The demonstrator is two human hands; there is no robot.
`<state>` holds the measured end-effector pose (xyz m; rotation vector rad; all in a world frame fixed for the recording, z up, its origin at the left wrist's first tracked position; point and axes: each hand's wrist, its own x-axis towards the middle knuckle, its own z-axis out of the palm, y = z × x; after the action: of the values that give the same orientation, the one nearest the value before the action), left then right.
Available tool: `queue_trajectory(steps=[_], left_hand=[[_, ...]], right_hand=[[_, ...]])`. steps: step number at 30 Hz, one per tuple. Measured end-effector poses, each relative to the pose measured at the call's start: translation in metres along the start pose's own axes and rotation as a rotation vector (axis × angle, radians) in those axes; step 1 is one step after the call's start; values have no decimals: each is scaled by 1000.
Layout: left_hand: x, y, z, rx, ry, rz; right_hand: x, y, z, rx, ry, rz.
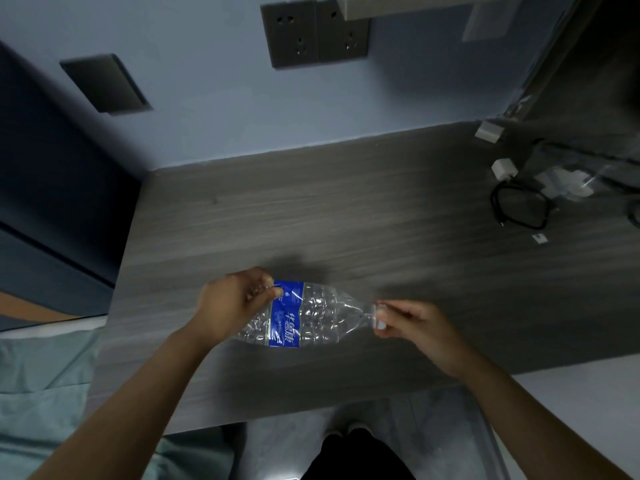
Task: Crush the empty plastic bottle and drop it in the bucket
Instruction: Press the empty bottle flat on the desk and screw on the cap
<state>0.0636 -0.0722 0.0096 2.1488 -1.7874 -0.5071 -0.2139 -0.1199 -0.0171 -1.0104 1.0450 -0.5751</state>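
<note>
A clear plastic bottle (311,315) with a blue label lies sideways in the air just above the grey wooden desk (346,209), near its front edge. Its body looks dented and partly flattened. My left hand (232,303) grips the bottle's base end. My right hand (412,323) pinches the white cap and neck at the other end. No bucket is in view.
A coiled black cable (519,206), white chargers (504,168) and a clear plastic bag (568,181) lie at the desk's far right. Wall sockets (313,31) sit on the blue wall behind. A pale green bed sheet (41,382) lies to the left; floor shows below the desk edge.
</note>
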Motion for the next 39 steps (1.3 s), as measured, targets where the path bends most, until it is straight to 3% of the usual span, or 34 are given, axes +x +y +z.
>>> queue_trajectory(steps=[6,12,20,25,32,36,39], left_hand=[[-6,-1,1,17,50,22],[-2,-3,0,-53,-109,-76],[-6,-5,3,-81,-124,-90],[-8,-1,2,-96,38,-70],[3,0,-1,-91,-48,-68],[0,-5,3,-81,-55,-97],[-1,-5,4,-47,-24,-89]], right_hand=[[-1,0,2,34,-18,45],[-7,5,4,105,-14,-63],[-7,-1,6,-60,-17,-87],[-4,1,13,113,95,80],[-2,2,12,275,68,30],[-5,4,8,123,0,-103],[-5,4,11,51,27,-100]])
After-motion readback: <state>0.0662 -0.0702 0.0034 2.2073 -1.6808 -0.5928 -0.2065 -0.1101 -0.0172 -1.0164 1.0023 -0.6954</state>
